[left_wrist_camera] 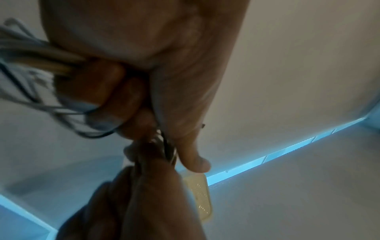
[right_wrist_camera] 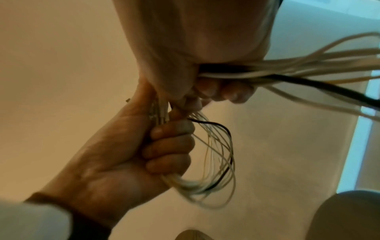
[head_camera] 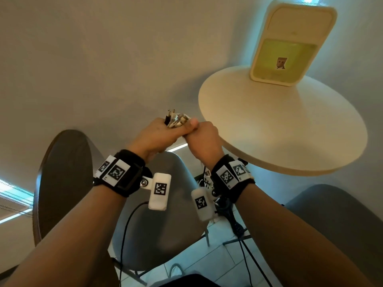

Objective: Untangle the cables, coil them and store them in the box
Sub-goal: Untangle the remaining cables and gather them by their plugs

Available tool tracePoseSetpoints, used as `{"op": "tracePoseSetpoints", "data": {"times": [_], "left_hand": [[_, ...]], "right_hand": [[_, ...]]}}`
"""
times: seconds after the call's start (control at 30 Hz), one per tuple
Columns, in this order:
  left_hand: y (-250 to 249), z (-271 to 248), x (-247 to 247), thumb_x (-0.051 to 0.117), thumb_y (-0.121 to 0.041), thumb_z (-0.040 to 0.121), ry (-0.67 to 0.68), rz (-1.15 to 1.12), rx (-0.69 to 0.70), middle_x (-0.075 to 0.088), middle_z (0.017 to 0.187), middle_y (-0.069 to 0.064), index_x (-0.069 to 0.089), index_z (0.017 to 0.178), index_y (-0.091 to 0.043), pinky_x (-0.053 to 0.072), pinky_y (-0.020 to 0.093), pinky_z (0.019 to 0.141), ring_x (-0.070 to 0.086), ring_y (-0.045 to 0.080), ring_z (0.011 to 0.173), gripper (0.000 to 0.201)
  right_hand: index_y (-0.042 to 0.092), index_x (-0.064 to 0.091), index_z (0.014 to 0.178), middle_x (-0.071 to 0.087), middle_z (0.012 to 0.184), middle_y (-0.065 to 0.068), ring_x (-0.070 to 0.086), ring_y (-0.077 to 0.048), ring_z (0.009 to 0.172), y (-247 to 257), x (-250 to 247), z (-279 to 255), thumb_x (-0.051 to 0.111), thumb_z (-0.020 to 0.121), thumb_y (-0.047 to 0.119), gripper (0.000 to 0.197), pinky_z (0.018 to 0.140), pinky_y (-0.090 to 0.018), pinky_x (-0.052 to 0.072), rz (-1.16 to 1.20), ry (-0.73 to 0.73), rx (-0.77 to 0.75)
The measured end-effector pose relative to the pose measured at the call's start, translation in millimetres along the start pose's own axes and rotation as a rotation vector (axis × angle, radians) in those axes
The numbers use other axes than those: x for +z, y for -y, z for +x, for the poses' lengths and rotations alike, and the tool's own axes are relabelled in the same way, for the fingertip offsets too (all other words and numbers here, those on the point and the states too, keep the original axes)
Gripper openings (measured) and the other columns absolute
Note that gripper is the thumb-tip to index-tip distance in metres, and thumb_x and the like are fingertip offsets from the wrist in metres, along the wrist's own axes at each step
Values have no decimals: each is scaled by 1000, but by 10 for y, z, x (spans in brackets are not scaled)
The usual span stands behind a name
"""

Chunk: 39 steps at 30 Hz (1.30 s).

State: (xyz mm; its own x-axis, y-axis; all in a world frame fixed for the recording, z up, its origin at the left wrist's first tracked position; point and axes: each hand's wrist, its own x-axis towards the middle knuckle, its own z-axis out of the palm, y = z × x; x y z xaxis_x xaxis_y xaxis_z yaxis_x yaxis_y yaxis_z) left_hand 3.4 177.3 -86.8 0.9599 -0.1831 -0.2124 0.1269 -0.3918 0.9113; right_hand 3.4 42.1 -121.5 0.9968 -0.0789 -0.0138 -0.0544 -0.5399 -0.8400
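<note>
In the head view both hands are raised side by side in front of the round table. My left hand (head_camera: 157,133) grips a bundle of white and black cables (head_camera: 176,119), whose plug ends stick out above the fist. My right hand (head_camera: 204,137) grips the same bundle just to its right, touching the left thumb. In the right wrist view, cable loops (right_wrist_camera: 216,154) hang from the left hand (right_wrist_camera: 127,154), and more strands run off to the right (right_wrist_camera: 308,69). The cream box (head_camera: 290,44) stands on the table's far side, with its open side facing me.
The round light table (head_camera: 279,131) is to the right of the hands. A grey chair (head_camera: 161,224) sits below them, a dark chair (head_camera: 62,179) at the left and another grey chair (head_camera: 335,208) at the right. Black leads hang from the wrist cameras.
</note>
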Motion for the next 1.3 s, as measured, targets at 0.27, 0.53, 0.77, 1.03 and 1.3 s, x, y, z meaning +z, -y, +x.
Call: {"op": "tracePoseSetpoints", "data": {"times": [0.27,0.53,0.77,1.03,1.3], "left_hand": [[-299,34,56,83,-20,93,-206,-176,328,71,70,-11,70,83,-6,51,15,70,69,2,73,21],[-557,24,79,73,-23,101,-290,-128,465,79,80,-6,76,86,-21,61,30,85,78,11,83,16],[-732,-45,-26,64,-21,106,-424,-340,466,70,73,-7,70,83,-21,50,22,62,61,4,60,23],[-934,40,-93,61,-26,106,-316,-560,407,51,60,-2,59,70,-18,30,27,49,39,16,52,38],[-1104,74,-90,60,-22,106,-268,-811,322,45,56,-2,53,67,-19,35,23,44,43,13,48,40]], "right_hand": [[19,43,59,44,52,2,36,-15,49,269,-200,66,57,97,14,41,52,-29,25,77,-41,-206],[15,62,81,59,62,-6,53,-23,58,387,-202,16,49,85,31,21,58,-40,41,265,-142,-355],[26,48,56,47,51,7,40,-15,49,224,-39,89,71,93,31,43,53,-34,35,311,-65,-234],[22,37,62,40,58,4,40,-17,61,42,204,5,67,102,32,51,61,-34,38,441,-1,-55],[20,48,57,46,57,-1,43,-14,57,-772,364,-28,66,97,27,45,61,-29,42,287,-2,58]]}}
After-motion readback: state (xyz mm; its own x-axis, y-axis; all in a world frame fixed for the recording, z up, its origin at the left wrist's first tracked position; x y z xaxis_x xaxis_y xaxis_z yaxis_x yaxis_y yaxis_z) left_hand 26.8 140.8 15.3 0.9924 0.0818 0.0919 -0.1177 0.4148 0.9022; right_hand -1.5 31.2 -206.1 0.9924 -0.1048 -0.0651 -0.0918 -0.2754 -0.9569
